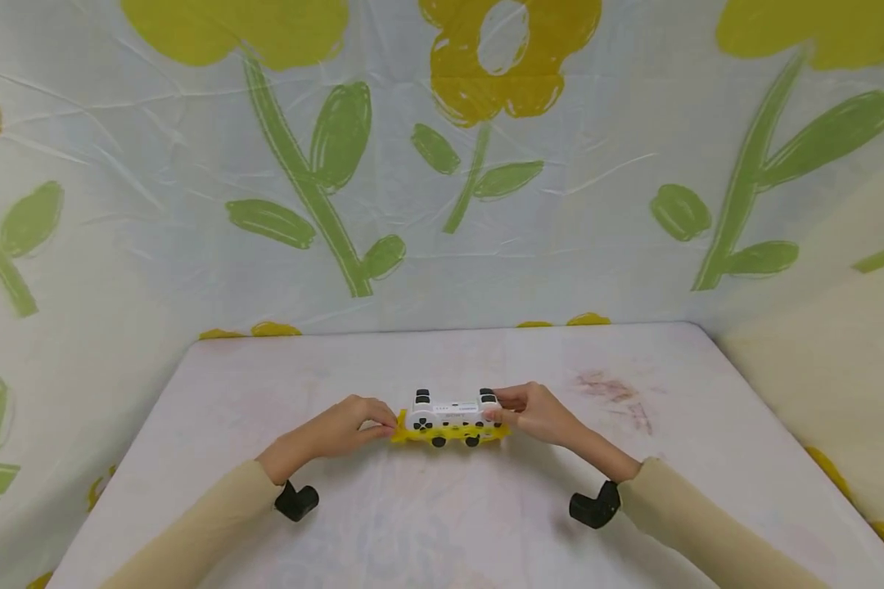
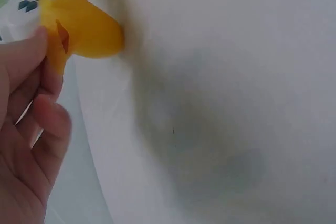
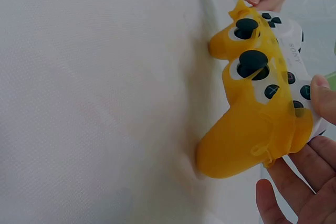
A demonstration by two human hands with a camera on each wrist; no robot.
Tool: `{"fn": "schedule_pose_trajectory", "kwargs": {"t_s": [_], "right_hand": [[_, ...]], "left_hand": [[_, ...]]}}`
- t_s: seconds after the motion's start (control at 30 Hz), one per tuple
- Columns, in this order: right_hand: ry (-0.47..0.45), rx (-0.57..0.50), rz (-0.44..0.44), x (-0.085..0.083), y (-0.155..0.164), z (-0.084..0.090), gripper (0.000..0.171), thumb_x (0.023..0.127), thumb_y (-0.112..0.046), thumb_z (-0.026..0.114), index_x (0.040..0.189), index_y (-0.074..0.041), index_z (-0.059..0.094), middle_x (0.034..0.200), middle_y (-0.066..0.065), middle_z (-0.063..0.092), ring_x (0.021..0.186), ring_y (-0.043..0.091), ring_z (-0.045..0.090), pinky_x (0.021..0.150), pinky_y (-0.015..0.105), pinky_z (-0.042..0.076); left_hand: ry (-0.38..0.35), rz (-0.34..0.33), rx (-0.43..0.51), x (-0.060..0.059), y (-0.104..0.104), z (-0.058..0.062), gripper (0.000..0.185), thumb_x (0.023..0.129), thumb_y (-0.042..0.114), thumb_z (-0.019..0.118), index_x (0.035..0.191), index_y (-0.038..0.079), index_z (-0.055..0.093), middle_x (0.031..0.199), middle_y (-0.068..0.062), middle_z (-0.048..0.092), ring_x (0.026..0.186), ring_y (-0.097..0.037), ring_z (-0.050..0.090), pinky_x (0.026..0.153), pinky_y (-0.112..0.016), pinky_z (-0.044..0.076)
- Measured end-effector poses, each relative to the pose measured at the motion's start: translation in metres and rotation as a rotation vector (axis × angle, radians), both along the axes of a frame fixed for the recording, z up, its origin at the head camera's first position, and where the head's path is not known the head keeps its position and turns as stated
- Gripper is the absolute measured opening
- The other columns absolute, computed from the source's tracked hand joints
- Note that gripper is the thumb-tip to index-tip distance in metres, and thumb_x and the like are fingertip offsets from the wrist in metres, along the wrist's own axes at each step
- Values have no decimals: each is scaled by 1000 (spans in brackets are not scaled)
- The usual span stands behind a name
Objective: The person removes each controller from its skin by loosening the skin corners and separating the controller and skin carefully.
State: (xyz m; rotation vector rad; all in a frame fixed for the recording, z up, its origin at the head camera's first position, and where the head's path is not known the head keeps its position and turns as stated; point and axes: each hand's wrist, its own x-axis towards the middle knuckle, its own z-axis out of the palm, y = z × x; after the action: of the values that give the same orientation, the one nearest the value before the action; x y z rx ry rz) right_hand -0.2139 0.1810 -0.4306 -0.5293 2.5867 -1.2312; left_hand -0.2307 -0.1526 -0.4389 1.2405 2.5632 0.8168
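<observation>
A white Sony game controller [image 1: 453,413] stands near the middle of the table, its black thumbsticks facing the near side. A yellow silicone cover [image 3: 231,145] wraps its two grips and stretches over part of its face, while the upper part with the shoulder buttons is bare white. My left hand [image 1: 349,425] pinches the edge of the cover [image 2: 84,24] between thumb and fingers at the left end. On the opposite end, my right hand [image 1: 541,415] holds the controller [image 3: 294,45], thumb on the face by the buttons and fingers behind.
The table [image 1: 324,523] has a pale cloth with reddish stains [image 1: 615,393] at the right. A flower-patterned curtain [image 1: 589,188] encloses the back and sides. A black wrist mount [image 1: 296,501] sits on the left cuff, another mount [image 1: 595,504] on the right.
</observation>
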Motion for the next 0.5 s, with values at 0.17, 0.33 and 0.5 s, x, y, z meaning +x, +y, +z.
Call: {"fn": "schedule_pose_trajectory", "kwargs": {"t_s": [0.17, 0.33, 0.5], "right_hand": [[-25, -30, 10, 0, 2, 1, 55, 89, -29, 68, 127, 10, 56, 114, 24, 67, 101, 34, 68, 79, 37, 57], [-18, -8, 15, 1, 2, 3, 52, 89, -29, 68, 125, 8, 59, 111, 21, 69, 99, 31, 69, 77, 35, 57], [-24, -9, 25, 1, 2, 2, 49, 89, -27, 68, 124, 6, 60, 109, 19, 70, 97, 28, 69, 73, 29, 55]], "left_hand": [[16, 68, 91, -4, 8, -1, 8, 85, 16, 73, 89, 13, 79, 88, 3, 76, 88, -10, 71, 79, -25, 55], [-15, 154, 146, -2, 15, 0, 5, 80, 19, 78, 81, 14, 80, 81, 2, 76, 83, -10, 71, 74, -27, 56], [-91, 233, 251, -2, 20, 0, 7, 71, 17, 85, 71, 14, 78, 75, 1, 75, 70, -5, 69, 63, -23, 55]]}}
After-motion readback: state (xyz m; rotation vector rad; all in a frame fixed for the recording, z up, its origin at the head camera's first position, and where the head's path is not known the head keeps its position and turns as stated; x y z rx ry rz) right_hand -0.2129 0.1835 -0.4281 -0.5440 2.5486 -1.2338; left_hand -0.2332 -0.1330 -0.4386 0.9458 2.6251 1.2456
